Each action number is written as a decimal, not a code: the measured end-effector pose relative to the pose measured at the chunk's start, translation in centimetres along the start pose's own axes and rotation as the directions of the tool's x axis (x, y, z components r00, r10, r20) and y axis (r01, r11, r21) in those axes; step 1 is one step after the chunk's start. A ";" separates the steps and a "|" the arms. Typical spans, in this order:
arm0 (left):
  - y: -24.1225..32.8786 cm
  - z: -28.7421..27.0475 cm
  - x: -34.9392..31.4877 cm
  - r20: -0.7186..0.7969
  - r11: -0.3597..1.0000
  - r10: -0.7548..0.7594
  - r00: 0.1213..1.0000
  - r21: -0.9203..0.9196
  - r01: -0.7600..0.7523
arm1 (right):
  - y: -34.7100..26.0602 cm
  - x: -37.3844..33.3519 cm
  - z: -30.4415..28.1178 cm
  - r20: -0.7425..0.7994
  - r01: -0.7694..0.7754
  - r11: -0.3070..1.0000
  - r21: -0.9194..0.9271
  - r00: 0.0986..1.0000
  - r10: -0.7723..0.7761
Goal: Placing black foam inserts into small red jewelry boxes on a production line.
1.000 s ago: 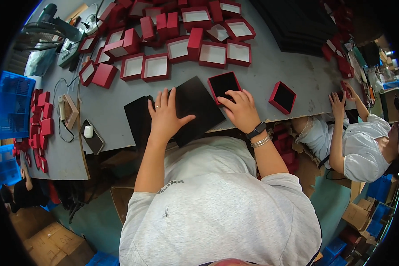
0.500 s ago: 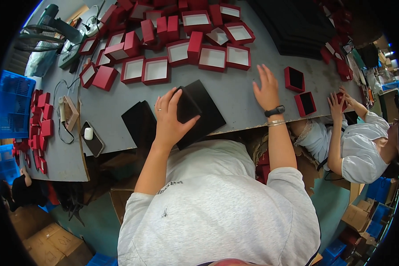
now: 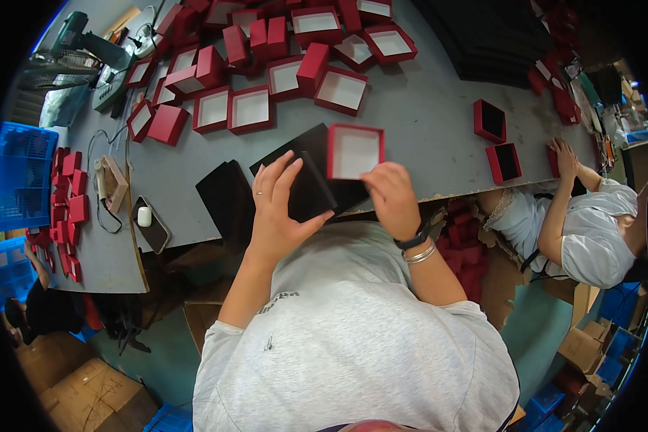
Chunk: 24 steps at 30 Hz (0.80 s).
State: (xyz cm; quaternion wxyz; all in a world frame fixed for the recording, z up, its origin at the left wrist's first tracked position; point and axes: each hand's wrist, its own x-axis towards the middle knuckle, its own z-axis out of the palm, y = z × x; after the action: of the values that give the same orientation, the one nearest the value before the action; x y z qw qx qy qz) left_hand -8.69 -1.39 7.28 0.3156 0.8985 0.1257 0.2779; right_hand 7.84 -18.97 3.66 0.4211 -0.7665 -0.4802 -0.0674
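My left hand grips a dark black pad, its fingers on the far-left side and its thumb at the near right corner. Beneath this pad lies a larger black sheet, overhanging the table's near edge. Another black piece lies to the left of the hand. Between the fingers and thumb of my right hand is a red open box with a white inside. The box is held up, tilted toward me, over the right side of the black sheet. Its lower right corner is in the fingers.
Many red boxes crowd the table's far side. Two red boxes with black inserts stand at the right, near a co-worker's hands. Black sheets are stacked far right. A phone and a fan are at the left.
My right hand was open and reaching over the table; it has taken a red box from the pile's right end and drawn it toward me. My left hand stays at the black pad.
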 end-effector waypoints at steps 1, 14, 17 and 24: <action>0.0 0.2 0.2 0.004 1.000 0.005 1.000 -0.005 -0.005 | -0.4 -0.7 0.6 0.079 0.034 0.996 0.082 0.996 -0.040; 0.3 5.2 0.4 0.154 0.968 -0.059 0.986 0.251 0.018 | -2.1 -1.6 2.8 0.267 -0.559 0.485 0.672 0.794 0.546; 0.2 5.8 0.3 0.164 0.958 -0.077 0.983 0.284 0.028 | -2.0 -0.9 3.0 0.149 -0.423 0.835 0.352 0.906 0.396; -0.5 5.8 -0.3 0.091 0.981 -0.095 0.991 0.178 0.078 | -1.3 -1.3 4.5 0.080 -0.384 0.828 0.409 0.919 0.387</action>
State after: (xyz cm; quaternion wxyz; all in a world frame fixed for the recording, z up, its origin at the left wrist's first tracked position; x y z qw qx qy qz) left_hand -5.59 -3.97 3.09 0.2536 0.9291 0.1726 0.2068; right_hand 4.76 -16.49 0.89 0.5811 -0.7396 -0.3174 0.1203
